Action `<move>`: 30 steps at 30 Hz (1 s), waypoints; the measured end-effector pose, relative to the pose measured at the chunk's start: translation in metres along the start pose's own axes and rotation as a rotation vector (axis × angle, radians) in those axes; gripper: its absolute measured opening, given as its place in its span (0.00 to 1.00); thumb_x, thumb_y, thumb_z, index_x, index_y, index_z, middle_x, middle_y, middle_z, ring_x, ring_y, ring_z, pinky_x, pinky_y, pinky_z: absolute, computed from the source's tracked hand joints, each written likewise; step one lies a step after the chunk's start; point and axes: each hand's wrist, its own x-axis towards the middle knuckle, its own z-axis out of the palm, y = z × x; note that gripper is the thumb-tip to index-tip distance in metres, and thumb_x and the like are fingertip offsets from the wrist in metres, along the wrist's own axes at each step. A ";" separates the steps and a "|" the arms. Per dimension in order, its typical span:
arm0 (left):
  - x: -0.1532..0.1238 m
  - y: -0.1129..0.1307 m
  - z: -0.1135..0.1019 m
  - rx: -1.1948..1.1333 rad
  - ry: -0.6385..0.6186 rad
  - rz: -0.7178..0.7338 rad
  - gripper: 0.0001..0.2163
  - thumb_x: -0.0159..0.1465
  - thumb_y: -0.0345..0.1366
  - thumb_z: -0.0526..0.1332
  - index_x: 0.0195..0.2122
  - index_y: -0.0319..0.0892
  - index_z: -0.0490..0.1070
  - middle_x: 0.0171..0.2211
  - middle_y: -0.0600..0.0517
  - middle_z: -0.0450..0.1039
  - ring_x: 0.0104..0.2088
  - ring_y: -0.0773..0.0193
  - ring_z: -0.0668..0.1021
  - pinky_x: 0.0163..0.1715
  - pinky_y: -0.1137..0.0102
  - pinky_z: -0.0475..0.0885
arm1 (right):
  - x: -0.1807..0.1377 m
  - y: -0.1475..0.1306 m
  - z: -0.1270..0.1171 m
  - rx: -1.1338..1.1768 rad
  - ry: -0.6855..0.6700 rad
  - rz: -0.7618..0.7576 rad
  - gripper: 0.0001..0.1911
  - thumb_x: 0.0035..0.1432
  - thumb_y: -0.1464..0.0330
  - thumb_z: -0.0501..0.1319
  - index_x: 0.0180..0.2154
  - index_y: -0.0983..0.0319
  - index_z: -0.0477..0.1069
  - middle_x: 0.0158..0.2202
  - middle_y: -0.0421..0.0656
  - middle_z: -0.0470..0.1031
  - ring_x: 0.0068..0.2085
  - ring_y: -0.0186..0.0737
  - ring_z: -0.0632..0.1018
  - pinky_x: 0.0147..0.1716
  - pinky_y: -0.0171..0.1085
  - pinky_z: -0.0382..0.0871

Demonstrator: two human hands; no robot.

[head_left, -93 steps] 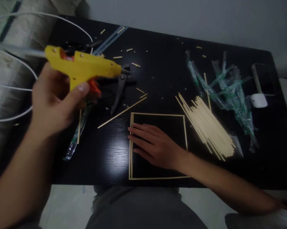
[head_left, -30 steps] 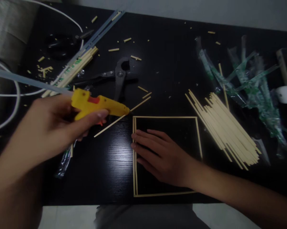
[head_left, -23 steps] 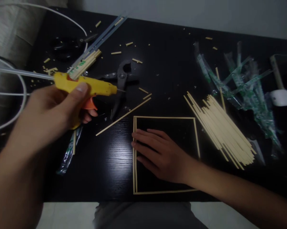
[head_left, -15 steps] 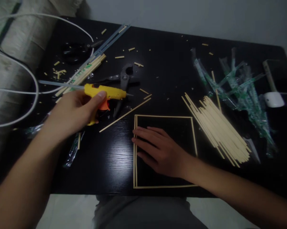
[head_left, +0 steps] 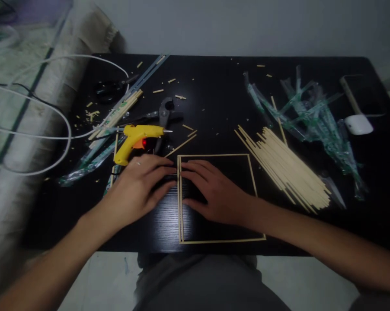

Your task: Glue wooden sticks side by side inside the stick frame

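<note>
On the table (head_left: pixel 221 86), the stick frame (head_left: pixel 250 172) lies near the front edge. The glue gun (head_left: pixel 135 140) rests to its left, pliers (head_left: pixel 164 119) behind that. A stick pile (head_left: pixel 286 170) lies right, wrappers (head_left: pixel 314 123) beyond.

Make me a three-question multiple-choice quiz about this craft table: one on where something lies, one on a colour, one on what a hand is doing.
1. Where does the glue gun lie?
A. left of the stick frame
B. inside it
C. on the stick pile

2. What colour is the gun's body?
A. green
B. yellow
C. white

3. What does the left hand hold?
A. the gun
B. pliers
C. nothing; it lies flat by the frame

Answers: 1 A, the gun lies on the table left of the frame. 2 B, plainly yellow. 3 C, fingers spread on the table; the right hand lies flat too.
</note>
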 end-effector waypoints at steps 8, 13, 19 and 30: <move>-0.014 -0.008 0.016 -0.002 -0.126 0.100 0.34 0.76 0.56 0.62 0.78 0.45 0.63 0.74 0.39 0.69 0.73 0.40 0.73 0.73 0.41 0.71 | 0.011 0.007 -0.005 -0.056 -0.031 0.001 0.31 0.67 0.61 0.75 0.65 0.67 0.71 0.69 0.63 0.73 0.71 0.63 0.72 0.70 0.66 0.70; -0.013 -0.009 0.015 0.013 -0.128 0.118 0.33 0.76 0.56 0.62 0.76 0.43 0.66 0.74 0.38 0.69 0.73 0.40 0.73 0.73 0.41 0.71 | 0.010 0.008 -0.002 -0.028 -0.014 0.019 0.33 0.67 0.59 0.76 0.65 0.65 0.72 0.69 0.60 0.74 0.72 0.62 0.72 0.71 0.65 0.70; -0.009 -0.009 0.015 -0.021 -0.124 0.143 0.32 0.76 0.53 0.63 0.75 0.41 0.67 0.72 0.37 0.71 0.72 0.42 0.75 0.73 0.43 0.72 | 0.009 0.011 0.000 0.018 0.030 0.011 0.32 0.66 0.58 0.77 0.64 0.67 0.74 0.68 0.61 0.75 0.71 0.61 0.73 0.70 0.64 0.71; -0.008 -0.007 0.015 -0.079 -0.115 0.125 0.32 0.76 0.52 0.64 0.76 0.44 0.67 0.73 0.39 0.71 0.73 0.41 0.74 0.72 0.43 0.74 | 0.008 0.007 -0.002 -0.009 -0.006 0.028 0.31 0.71 0.59 0.71 0.67 0.67 0.71 0.71 0.62 0.73 0.74 0.62 0.70 0.72 0.65 0.69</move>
